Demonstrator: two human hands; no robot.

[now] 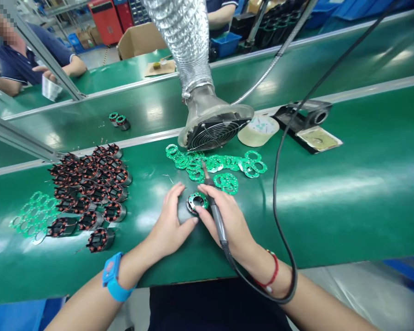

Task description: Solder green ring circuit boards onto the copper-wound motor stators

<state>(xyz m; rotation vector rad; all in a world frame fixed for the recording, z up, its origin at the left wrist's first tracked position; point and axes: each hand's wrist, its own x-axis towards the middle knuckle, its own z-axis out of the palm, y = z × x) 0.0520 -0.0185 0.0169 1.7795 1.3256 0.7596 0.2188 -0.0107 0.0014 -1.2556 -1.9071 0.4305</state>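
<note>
At the left of the green worktop (348, 197) lies a patch of loose green rings (37, 211), and just right of it stand rows of wound cores (89, 181), their copper coils facing up. Nearer the middle, the left hand (174, 220) is open and curved, fingers and thumb spread around the left side of a ring-topped core (196, 196); whether it touches cannot be told. That core sits on the worktop between the two hands. The right hand (229, 216) grips a soldering iron (218, 216), its tip pointing to the far side, away from the core, while the thumb rests at the core's near edge. Beyond, more green rings (214, 163) are strewn below a fan hood (217, 133); farther right are a tape roll (258, 131) and an iron stand (303, 117). The step in hand appears to be steadying or turning the core; the next move seems to call for a settled ring and the iron's tip brought round to it.
</note>
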